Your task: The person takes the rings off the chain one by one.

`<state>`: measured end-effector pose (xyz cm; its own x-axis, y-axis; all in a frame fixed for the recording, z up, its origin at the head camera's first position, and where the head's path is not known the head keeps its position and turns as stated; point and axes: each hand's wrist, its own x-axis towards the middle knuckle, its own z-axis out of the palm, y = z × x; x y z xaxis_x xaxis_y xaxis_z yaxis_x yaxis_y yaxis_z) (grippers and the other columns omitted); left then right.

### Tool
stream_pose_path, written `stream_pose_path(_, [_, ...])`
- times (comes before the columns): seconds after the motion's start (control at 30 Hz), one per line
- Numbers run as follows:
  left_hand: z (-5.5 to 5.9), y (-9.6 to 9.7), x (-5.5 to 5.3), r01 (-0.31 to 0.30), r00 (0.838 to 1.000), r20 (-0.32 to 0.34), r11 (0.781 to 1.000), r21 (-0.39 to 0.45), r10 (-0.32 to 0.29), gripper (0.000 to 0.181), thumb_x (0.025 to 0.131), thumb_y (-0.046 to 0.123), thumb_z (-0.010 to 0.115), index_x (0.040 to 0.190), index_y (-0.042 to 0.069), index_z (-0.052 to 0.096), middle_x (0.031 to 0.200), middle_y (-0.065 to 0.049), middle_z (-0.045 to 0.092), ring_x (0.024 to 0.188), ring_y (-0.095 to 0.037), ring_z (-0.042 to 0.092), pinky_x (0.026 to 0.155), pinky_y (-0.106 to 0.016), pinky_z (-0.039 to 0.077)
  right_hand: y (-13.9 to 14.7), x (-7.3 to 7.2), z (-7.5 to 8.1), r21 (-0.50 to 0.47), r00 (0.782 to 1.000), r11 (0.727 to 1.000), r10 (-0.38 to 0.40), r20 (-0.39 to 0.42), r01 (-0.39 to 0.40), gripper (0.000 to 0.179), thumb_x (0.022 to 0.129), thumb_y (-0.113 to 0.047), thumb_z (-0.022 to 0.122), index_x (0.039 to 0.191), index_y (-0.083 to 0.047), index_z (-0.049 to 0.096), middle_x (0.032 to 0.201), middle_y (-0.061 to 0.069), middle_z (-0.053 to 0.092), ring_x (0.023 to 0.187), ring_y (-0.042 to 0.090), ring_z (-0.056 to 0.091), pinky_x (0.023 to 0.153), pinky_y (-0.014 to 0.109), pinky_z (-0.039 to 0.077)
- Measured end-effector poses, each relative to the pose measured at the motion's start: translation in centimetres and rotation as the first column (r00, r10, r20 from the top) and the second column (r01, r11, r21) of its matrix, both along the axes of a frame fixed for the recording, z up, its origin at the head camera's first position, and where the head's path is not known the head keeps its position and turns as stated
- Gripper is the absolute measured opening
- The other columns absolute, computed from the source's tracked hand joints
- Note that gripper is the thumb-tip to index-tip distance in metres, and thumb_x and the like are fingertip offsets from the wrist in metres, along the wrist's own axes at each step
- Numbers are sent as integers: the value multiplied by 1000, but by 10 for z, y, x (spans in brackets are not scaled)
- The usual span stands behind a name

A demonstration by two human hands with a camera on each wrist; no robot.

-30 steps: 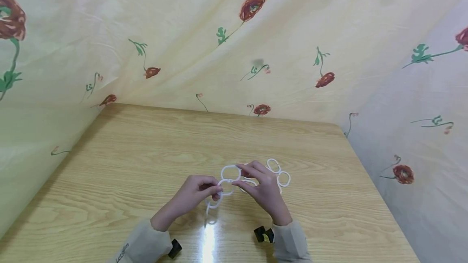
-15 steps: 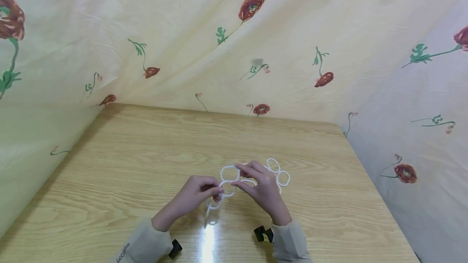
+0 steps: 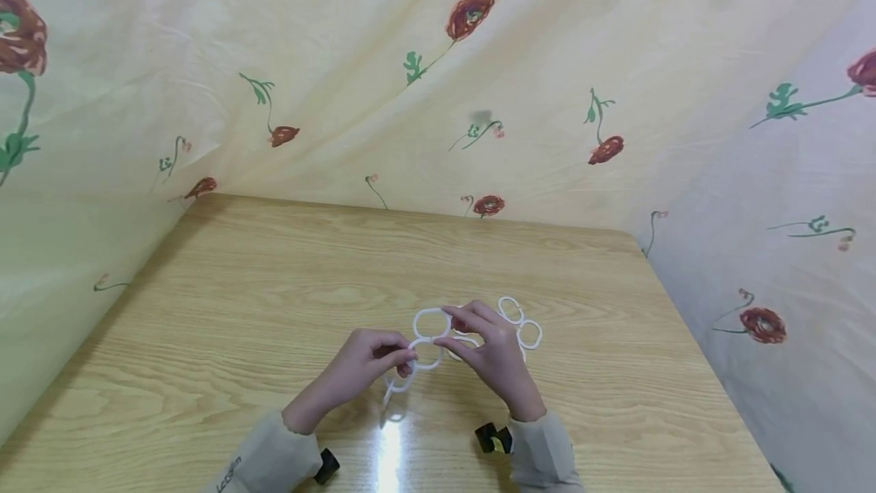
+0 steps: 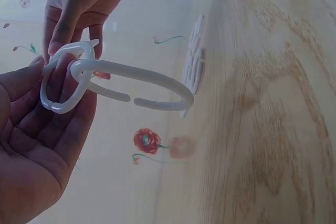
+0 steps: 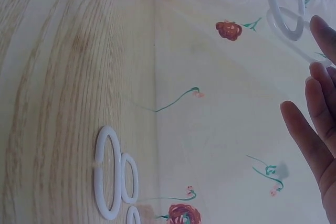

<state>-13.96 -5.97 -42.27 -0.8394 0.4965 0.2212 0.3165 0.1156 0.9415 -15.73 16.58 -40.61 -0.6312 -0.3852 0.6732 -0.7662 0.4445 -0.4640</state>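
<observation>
My left hand (image 3: 372, 356) pinches a white plastic split ring (image 3: 429, 367) between thumb and fingers, above the table. Other white rings (image 3: 400, 388) hang linked below that hand. In the left wrist view, a hanging ring (image 4: 142, 72) loops through the held one, and its gap shows. My right hand (image 3: 489, 345) pinches the edge of an upper ring (image 3: 431, 310), which meets the left hand's ring. Whether those two are hooked together I cannot tell. Right fingers (image 5: 299, 129) show at the right wrist view's edge.
Several loose white rings (image 3: 540, 335) lie on the wooden table (image 3: 308, 265), beside and partly behind my right hand. In the right wrist view, rings (image 5: 98, 192) lie flat near one another. Flower-patterned cloth (image 3: 342, 97) surrounds the table's back and sides.
Both hands keep nearly the same place and grip. The ring at the left fingers tilts slightly, and the hanging rings sway a little.
</observation>
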Motion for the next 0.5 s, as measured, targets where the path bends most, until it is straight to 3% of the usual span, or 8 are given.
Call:
stream_pose_path(0.2, [-1,0,0,3,1000,13,1000,12,-3,21,94,11,61,91,-8,69,80,-19,71,70,-2,64,71,-23,60,0,0,-1,-18,1000,1000,0,23,1,41,67,-3,85,105,3,71,82,4,63,76,13,61,74,14,58])
stream_pose_path(0.5, [-2,-2,-1,2,1000,12,1000,20,-2,20,95,11,60,91,-7,68,80,-19,70,71,-3,64,70,-25,60,0,-7,-8,-103,997,995,18,70,-10,42,66,3,84,106,3,71,79,7,62,72,20,60,62,29,62])
